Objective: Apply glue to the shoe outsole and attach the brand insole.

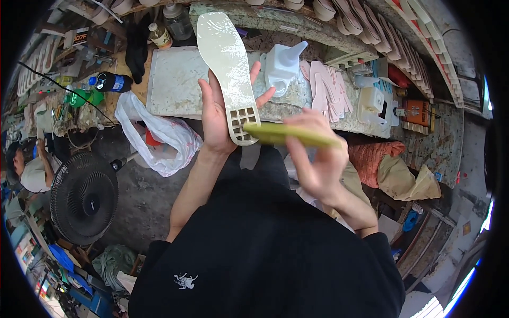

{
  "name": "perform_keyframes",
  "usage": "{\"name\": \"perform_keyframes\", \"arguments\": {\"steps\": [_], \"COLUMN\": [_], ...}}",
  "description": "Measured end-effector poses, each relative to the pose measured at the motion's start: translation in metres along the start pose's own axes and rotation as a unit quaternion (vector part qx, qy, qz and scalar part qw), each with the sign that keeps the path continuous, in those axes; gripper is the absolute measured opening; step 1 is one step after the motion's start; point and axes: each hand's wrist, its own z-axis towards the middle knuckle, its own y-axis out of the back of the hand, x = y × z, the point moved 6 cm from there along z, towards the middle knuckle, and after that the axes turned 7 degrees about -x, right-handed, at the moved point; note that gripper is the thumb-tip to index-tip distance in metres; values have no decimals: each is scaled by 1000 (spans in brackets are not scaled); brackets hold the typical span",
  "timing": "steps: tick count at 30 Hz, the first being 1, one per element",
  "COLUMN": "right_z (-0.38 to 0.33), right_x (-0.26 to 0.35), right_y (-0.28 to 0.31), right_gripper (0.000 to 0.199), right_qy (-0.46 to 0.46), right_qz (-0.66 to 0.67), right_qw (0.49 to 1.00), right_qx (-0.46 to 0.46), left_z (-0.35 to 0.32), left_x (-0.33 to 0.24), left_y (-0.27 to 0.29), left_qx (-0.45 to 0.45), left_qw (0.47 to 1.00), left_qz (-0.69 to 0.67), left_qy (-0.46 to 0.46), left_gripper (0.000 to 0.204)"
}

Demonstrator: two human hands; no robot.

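Observation:
A cream shoe sole (228, 63) lies across my left hand (214, 119), which holds it from underneath with fingers and thumb showing past both edges. Its surface looks wet and glossy, and the heel end nearest me has a grid of square hollows. My right hand (322, 164) is closed around a long yellow-green brush-like tool (291, 133), smeared by motion. The tool's tip is over the heel grid; I cannot tell whether it touches. Beyond the sole stands a white plastic container (282, 66) with a spout.
Pale pink insole-shaped pieces (326, 87) lie on the bench right of the container. A white board (172, 85), a dark bottle (111, 82) and a hanging plastic bag (159, 138) are at left. A black fan (85, 199) stands lower left, near another person (34, 172).

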Motion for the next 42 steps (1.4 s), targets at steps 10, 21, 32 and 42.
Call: {"name": "perform_keyframes", "arguments": {"steps": [10,21,32,42], "right_z": [-1,21,24,-10], "right_x": [-32,-21,20,39], "right_y": [0,10,-19,-16], "right_gripper": [13,12,41,27], "right_qy": [-27,-29,240,303], "right_qz": [-92,10,-223,-105], "right_qw": [992,992,944,933], "right_qx": [-83,-126,40,162], "left_z": [-2,-11,-14,-5], "left_x": [3,9,8,-1], "left_y": [1,-1,-1,-2], "left_qx": [11,2,6,17], "left_qw": [999,999,998,997], "left_qz": [32,36,-42,-57], "left_qy": [-22,6,51,54], "left_gripper": [68,69,69,72]}}
